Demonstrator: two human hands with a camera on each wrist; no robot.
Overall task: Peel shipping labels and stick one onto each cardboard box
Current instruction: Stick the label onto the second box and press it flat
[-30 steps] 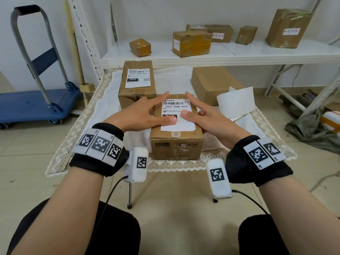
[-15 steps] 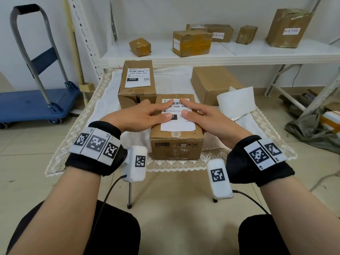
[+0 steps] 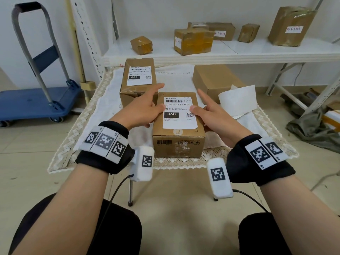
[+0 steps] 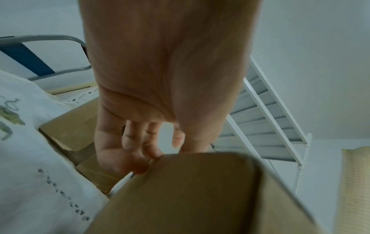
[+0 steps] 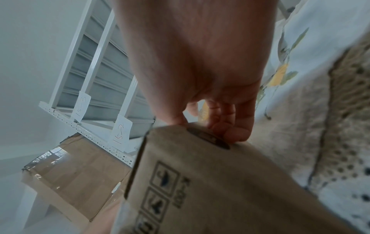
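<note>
A cardboard box (image 3: 178,144) stands at the table's front middle with a white shipping label (image 3: 179,115) flat on its top. My left hand (image 3: 145,109) lies at the box's left edge, its thumb on the label's left border and its index finger stretched forward. My right hand (image 3: 209,115) mirrors it on the right edge, thumb on the label's right border. In the wrist views the fingers of the left hand (image 4: 140,142) and of the right hand (image 5: 220,123) reach down and touch the sides of the box (image 5: 220,182). Neither hand holds anything.
A labelled box (image 3: 138,78) stands behind at the left and a plain box (image 3: 215,80) at the back right. White backing paper (image 3: 239,100) lies beside it on the cloth-covered table (image 3: 103,115). Behind is a white shelf (image 3: 257,52) with several parcels; a blue trolley (image 3: 33,103) is at left.
Both hands have slid apart from the middle of the label to the box's left and right edges. The label is now uncovered and lies flat.
</note>
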